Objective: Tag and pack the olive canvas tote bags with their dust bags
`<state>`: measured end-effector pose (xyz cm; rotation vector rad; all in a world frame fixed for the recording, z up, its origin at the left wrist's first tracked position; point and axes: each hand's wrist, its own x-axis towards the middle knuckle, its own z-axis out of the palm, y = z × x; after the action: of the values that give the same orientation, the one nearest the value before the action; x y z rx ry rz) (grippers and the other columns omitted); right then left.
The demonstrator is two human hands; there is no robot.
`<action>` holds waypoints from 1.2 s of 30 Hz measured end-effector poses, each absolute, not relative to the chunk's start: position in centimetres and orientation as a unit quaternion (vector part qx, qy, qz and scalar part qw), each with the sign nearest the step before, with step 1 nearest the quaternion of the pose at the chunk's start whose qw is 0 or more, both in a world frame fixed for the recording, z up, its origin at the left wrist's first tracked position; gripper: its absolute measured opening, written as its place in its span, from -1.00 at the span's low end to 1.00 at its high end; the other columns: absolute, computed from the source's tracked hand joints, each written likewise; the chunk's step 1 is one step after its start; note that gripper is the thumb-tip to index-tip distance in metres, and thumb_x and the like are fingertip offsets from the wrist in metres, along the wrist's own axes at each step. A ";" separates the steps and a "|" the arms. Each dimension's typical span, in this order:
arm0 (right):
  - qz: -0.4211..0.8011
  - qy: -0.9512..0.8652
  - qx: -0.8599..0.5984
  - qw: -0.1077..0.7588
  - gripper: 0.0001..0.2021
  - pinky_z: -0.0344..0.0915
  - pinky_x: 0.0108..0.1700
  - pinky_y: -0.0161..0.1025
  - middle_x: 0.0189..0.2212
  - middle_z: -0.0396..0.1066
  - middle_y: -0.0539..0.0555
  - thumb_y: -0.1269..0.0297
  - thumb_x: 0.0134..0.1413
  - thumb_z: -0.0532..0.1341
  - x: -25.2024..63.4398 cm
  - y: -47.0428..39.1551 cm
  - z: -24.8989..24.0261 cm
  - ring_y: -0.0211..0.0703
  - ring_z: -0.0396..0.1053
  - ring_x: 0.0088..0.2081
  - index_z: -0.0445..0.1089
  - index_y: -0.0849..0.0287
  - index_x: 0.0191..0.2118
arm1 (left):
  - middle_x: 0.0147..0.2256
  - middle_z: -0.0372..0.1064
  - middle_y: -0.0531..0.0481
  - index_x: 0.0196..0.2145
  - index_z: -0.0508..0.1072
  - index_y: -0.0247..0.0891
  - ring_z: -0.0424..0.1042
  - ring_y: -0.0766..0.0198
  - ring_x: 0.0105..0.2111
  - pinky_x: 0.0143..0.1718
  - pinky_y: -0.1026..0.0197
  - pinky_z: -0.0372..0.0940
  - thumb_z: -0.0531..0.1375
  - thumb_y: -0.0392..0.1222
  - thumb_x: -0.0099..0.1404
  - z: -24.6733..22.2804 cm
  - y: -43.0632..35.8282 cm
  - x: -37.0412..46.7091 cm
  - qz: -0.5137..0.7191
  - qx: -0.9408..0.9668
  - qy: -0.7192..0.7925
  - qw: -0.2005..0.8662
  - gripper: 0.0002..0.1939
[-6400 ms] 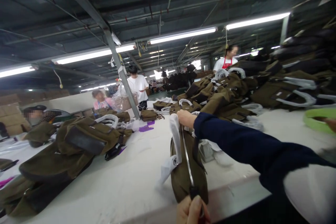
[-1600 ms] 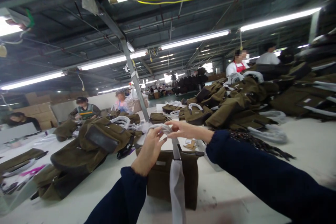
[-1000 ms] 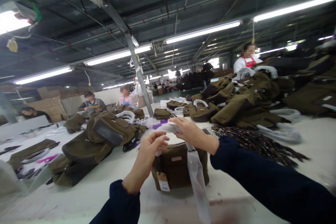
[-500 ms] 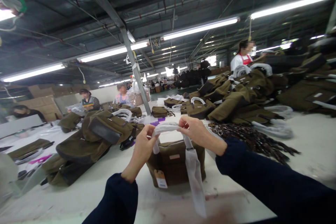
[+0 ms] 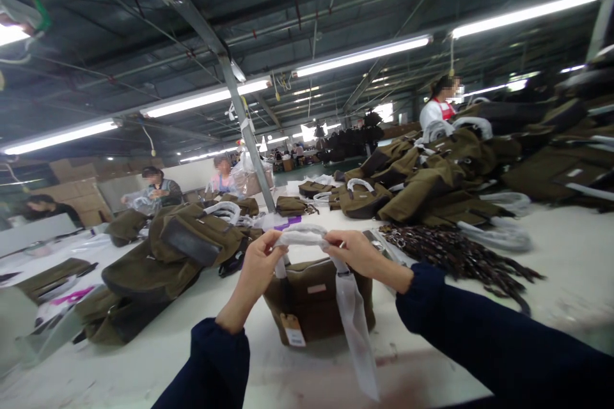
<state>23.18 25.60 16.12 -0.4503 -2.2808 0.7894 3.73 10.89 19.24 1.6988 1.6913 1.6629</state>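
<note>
An olive-green handbag (image 5: 316, 313) stands upright on the white table in front of me. Its arched handle (image 5: 302, 236) is wrapped in white translucent film. My left hand (image 5: 256, 262) pinches the left end of the handle, and my right hand (image 5: 355, 252) pinches its right end. From the right side of the handle a loose strip of the wrap (image 5: 355, 332) hangs down over the bag's front onto the table. A tan and white paper tag (image 5: 292, 330) dangles at the lower left of the bag.
Piled olive bags (image 5: 167, 262) lie to the left, and a larger heap of bags (image 5: 441, 172) is at the right. Dark brown straps with metal clips (image 5: 451, 255) spread over the table right of my hand. Several people sit or stand farther back.
Both hands stay on the wrapped handle and have sunk slightly, the right one more. The handle sits a little lower. A person at the left back has raised some clear plastic.
</note>
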 end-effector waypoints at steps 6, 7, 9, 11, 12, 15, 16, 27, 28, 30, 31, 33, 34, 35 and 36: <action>0.560 -0.817 -0.003 0.136 -0.67 0.26 -0.17 -0.25 -0.32 0.48 0.08 0.06 0.15 0.22 25.5 25.9 18.0 -0.17 0.39 -0.28 0.49 0.28 -0.24 | -0.35 0.43 0.01 -0.32 0.56 -0.22 0.38 0.23 -0.33 -0.32 0.27 0.23 0.27 -0.12 0.19 19.2 10.8 2.6 0.553 0.566 0.607 0.077 -0.85; 0.566 -0.813 -0.002 0.137 -0.67 0.27 -0.15 -0.24 -0.31 0.49 0.09 0.05 0.17 0.21 25.7 26.0 18.3 -0.17 0.40 -0.27 0.48 0.27 -0.25 | -0.29 0.43 -0.01 -0.35 0.56 -0.22 0.39 0.20 -0.27 -0.27 0.26 0.24 0.28 -0.11 0.18 19.1 10.8 2.4 0.550 0.571 0.607 0.058 -0.86; 0.562 -0.810 -0.025 0.165 -0.70 0.27 -0.21 -0.27 -0.37 0.47 0.04 0.05 0.14 0.23 25.8 26.0 18.6 -0.19 0.39 -0.31 0.41 0.24 -0.29 | -0.19 0.41 -0.04 -0.34 0.53 -0.20 0.38 0.16 -0.15 -0.13 0.22 0.25 0.31 -0.12 0.15 19.1 11.0 2.2 0.554 0.577 0.600 0.015 -0.86; 0.555 -0.812 -0.056 0.173 -0.72 0.23 -0.34 -0.31 -0.42 0.42 -0.03 0.10 0.03 0.32 25.5 25.8 18.8 -0.23 0.35 -0.40 0.32 0.19 -0.28 | -0.09 0.40 -0.06 -0.20 0.50 -0.17 0.36 0.12 -0.04 0.02 0.15 0.20 0.36 -0.16 0.08 19.3 11.2 2.2 0.554 0.587 0.591 -0.012 -0.71; 0.546 -0.818 -0.066 0.172 -0.70 0.20 -0.39 -0.32 -0.45 0.39 -0.07 0.15 -0.03 0.35 25.2 25.6 18.9 -0.24 0.31 -0.44 0.29 0.17 -0.27 | -0.04 0.40 -0.07 -0.09 0.47 -0.14 0.34 0.10 0.01 0.08 0.12 0.16 0.39 -0.19 0.05 19.5 11.4 2.3 0.549 0.598 0.584 -0.008 -0.57; 0.430 -0.865 -0.106 0.238 -0.75 0.09 -0.47 -0.33 -0.53 0.28 -0.12 0.24 -0.04 0.34 24.6 24.5 19.3 -0.28 0.20 -0.51 0.25 0.14 -0.31 | 0.01 0.42 -0.10 0.05 0.43 -0.14 0.34 0.05 0.04 0.12 0.10 0.15 0.37 -0.25 0.04 20.5 11.9 2.8 0.509 0.649 0.562 0.061 -0.42; 0.363 -0.879 -0.121 0.283 -0.79 0.07 -0.45 -0.32 -0.54 0.25 -0.11 0.25 -0.01 0.32 24.5 24.1 19.5 -0.28 0.17 -0.50 0.26 0.14 -0.34 | -0.04 0.45 -0.09 0.01 0.47 -0.16 0.37 0.05 -0.01 0.07 0.11 0.19 0.34 -0.25 0.07 20.8 12.0 3.1 0.488 0.664 0.559 0.086 -0.50; 0.238 -0.891 -0.087 0.376 -0.82 0.14 -0.32 -0.30 -0.42 0.30 -0.04 0.15 0.27 0.14 23.3 25.1 19.4 -0.22 0.21 -0.38 0.29 0.15 -0.16 | -0.49 0.36 0.05 -0.31 0.50 -0.28 0.30 0.33 -0.53 -0.47 0.29 0.22 0.29 -0.14 0.14 22.2 12.3 4.1 0.385 0.676 0.546 0.312 -0.82; 0.263 -0.896 -0.082 0.348 -0.79 0.12 -0.35 -0.31 -0.46 0.28 -0.06 0.12 0.27 0.14 23.5 25.6 19.4 -0.24 0.19 -0.41 0.30 0.15 -0.13 | -0.50 0.34 0.07 -0.31 0.50 -0.28 0.27 0.35 -0.54 -0.49 0.31 0.19 0.31 -0.13 0.13 22.1 12.2 3.9 0.389 0.668 0.551 0.314 -0.80; 0.277 -0.910 -0.064 0.301 -0.75 0.11 -0.35 -0.32 -0.46 0.28 -0.07 0.08 0.25 0.15 24.1 26.8 19.3 -0.25 0.20 -0.41 0.34 0.17 -0.14 | -0.52 0.31 0.10 -0.32 0.50 -0.29 0.23 0.38 -0.55 -0.51 0.33 0.13 0.33 -0.11 0.11 21.9 12.1 3.6 0.398 0.659 0.554 0.315 -0.77; 0.266 -0.919 -0.057 0.284 -0.74 0.10 -0.34 -0.32 -0.45 0.28 -0.05 0.06 0.24 0.16 24.4 27.3 19.3 -0.25 0.20 -0.39 0.37 0.18 -0.17 | -0.53 0.30 0.11 -0.33 0.50 -0.29 0.22 0.38 -0.55 -0.51 0.33 0.12 0.34 -0.10 0.11 21.9 12.0 3.5 0.401 0.657 0.555 0.317 -0.77; 0.226 -0.936 -0.052 0.264 -0.71 0.10 -0.31 -0.31 -0.42 0.28 -0.03 0.03 0.24 0.17 24.9 27.9 19.5 -0.22 0.21 -0.34 0.38 0.19 -0.26 | -0.53 0.29 0.11 -0.35 0.49 -0.30 0.21 0.39 -0.54 -0.49 0.33 0.11 0.34 -0.10 0.10 21.9 11.9 3.7 0.409 0.649 0.557 0.319 -0.77; 0.202 -0.944 -0.055 0.256 -0.70 0.10 -0.30 -0.31 -0.42 0.27 -0.02 0.01 0.23 0.18 24.9 28.1 19.7 -0.20 0.21 -0.33 0.38 0.19 -0.29 | -0.52 0.29 0.12 -0.36 0.49 -0.30 0.20 0.39 -0.54 -0.49 0.34 0.11 0.34 -0.10 0.10 22.0 12.0 3.8 0.416 0.644 0.558 0.317 -0.78; 0.177 -0.950 -0.058 0.248 -0.68 0.10 -0.30 -0.31 -0.41 0.26 -0.02 -0.02 0.20 0.20 24.9 28.1 19.9 -0.19 0.21 -0.32 0.38 0.18 -0.29 | -0.51 0.29 0.12 -0.36 0.49 -0.29 0.19 0.40 -0.54 -0.49 0.34 0.11 0.34 -0.11 0.09 22.1 12.1 4.1 0.425 0.638 0.559 0.315 -0.78; 0.153 -0.956 -0.060 0.241 -0.67 0.09 -0.31 -0.32 -0.40 0.26 -0.01 -0.04 0.16 0.24 24.7 28.0 20.1 -0.19 0.21 -0.33 0.38 0.18 -0.28 | -0.50 0.29 0.12 -0.35 0.50 -0.29 0.19 0.41 -0.54 -0.49 0.34 0.10 0.35 -0.12 0.09 22.1 12.2 4.4 0.435 0.634 0.558 0.312 -0.78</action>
<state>24.71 27.98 20.10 -0.1632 -2.6156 0.4195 4.36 12.21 22.14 1.6720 1.4733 1.1471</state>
